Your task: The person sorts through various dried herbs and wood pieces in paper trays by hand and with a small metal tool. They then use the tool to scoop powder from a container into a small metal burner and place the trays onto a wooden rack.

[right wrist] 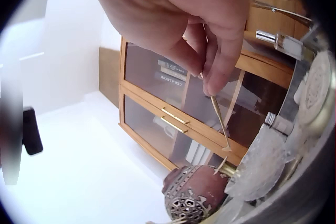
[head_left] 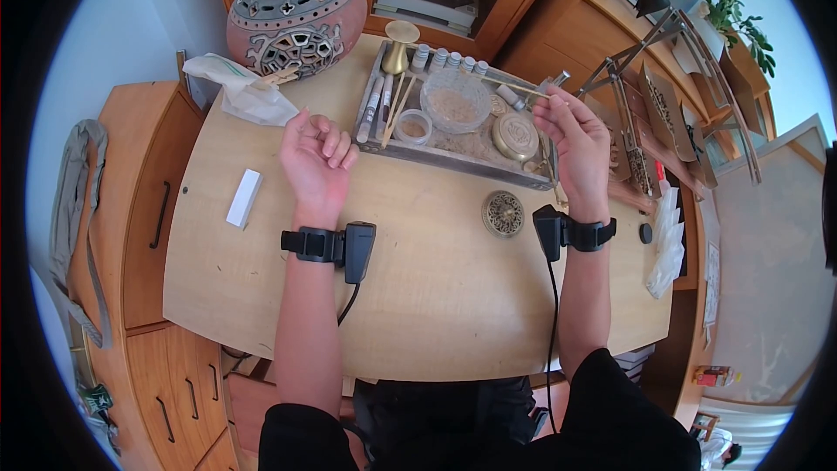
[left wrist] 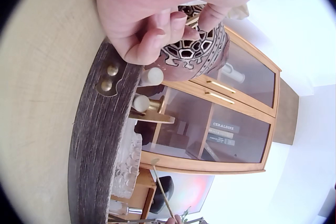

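Observation:
My right hand (head_left: 577, 144) pinches a slender brass incense spoon (right wrist: 219, 116) between thumb and fingertips. Its small flared tip points left over the tray, above the clear textured bowl (head_left: 455, 101) of pale powder. My left hand (head_left: 317, 157) is raised by the near left corner of the dark wooden tray (left wrist: 94, 145), fingers loosely curled and holding nothing. Close to it in the tray lie slim tubes (head_left: 369, 110) and thin sticks. A small clear cup (head_left: 413, 127) of brownish powder stands beside the bowl. Near my right hand sits a round brass box (head_left: 515, 136) with an embossed lid.
Several small capped vials (head_left: 438, 60) and a brass vase (head_left: 398, 52) line the tray's back. An openwork brass lid (head_left: 503, 213) and a white block (head_left: 244, 198) lie on the table. Behind stand a large pierced pot (head_left: 296, 17) and a white bag (head_left: 240, 92).

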A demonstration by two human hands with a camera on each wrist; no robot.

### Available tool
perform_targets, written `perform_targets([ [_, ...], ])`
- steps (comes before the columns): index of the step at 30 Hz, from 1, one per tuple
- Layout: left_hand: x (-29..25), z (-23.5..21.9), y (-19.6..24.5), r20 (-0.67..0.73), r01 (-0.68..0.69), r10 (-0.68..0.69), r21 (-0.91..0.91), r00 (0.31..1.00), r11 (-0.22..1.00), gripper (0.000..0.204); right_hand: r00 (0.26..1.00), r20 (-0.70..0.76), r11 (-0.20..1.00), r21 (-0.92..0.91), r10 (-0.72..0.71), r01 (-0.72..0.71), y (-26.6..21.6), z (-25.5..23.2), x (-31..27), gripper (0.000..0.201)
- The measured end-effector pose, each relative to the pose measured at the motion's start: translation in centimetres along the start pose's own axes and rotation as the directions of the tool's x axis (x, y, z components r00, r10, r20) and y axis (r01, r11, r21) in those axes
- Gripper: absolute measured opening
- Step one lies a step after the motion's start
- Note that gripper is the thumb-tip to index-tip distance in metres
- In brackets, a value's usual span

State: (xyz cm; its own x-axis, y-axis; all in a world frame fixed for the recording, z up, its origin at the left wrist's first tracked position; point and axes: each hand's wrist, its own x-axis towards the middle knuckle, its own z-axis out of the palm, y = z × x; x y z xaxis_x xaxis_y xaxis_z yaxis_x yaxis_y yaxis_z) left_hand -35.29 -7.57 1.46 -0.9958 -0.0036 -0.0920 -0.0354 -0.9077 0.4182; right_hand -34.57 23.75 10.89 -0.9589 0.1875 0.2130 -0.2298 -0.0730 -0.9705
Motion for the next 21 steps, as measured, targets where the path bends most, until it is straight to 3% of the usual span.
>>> perform_targets([
  [2,0.0,0.0,0.0,0.003,-0.002,0.002,0.003,1.000,1.000,0.033,0.999,0.017,0.998,-0.047,-0.029,0.030,0.0,0.3,-0.2,0.025],
  [4,0.0,-0.1,0.0,0.003,0.001,-0.001,-0.001,1.000,1.000,0.033,0.993,0.043,0.957,-0.268,-0.107,0.114,0.1,1.0,-0.6,0.021],
  [8,0.0,0.0,0.0,0.004,0.000,0.000,-0.001,1.000,1.000,0.033,0.976,0.060,0.879,-0.425,-0.210,0.215,0.5,2.3,-1.5,0.018],
  [10,-0.1,0.0,0.0,0.004,-0.001,0.001,0.006,1.000,1.000,0.033,0.947,0.129,0.739,-0.598,-0.293,0.310,0.1,3.0,-2.0,0.015],
  [13,-0.1,0.0,0.0,-0.002,0.003,-0.003,0.004,1.000,1.000,0.033,0.950,0.194,0.656,-0.687,-0.247,0.311,-0.5,3.3,-2.4,0.017],
  [17,0.0,0.0,0.0,-0.009,0.003,-0.003,-0.001,1.000,1.000,0.033,0.955,0.188,0.680,-0.671,-0.228,0.294,-0.7,3.6,-2.5,0.018],
  [19,0.1,-0.1,0.0,-0.006,0.008,-0.008,0.000,1.000,1.000,0.034,0.989,0.097,0.851,-0.506,-0.108,0.142,-0.1,3.5,-2.3,0.018],
  [21,0.1,-0.1,-0.1,0.001,0.005,-0.005,0.002,1.000,1.000,0.034,0.993,0.092,0.901,-0.420,-0.078,0.110,0.5,3.3,-1.9,0.020],
])
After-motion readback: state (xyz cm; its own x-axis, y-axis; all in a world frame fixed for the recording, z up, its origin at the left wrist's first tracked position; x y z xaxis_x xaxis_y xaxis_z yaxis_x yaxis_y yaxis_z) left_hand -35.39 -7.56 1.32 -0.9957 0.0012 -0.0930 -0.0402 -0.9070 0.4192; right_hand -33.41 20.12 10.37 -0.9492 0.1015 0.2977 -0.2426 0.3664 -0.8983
